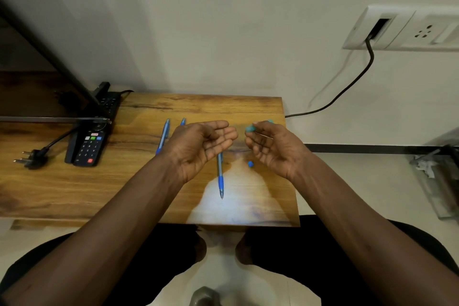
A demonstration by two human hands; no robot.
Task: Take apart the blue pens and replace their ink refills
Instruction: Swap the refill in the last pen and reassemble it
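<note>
The left hand is hovering palm-up over the bench, fingers spread and empty. The right hand is pinching a teal pen piece at its fingertips. One pen is lying between the hands, a blue cap just beside it; two more pens are lying left.

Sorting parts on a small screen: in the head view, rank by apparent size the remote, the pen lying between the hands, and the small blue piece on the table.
1. Remote
2. Pen, part hidden by the left hand
3. Blue piece, far smallest
</note>
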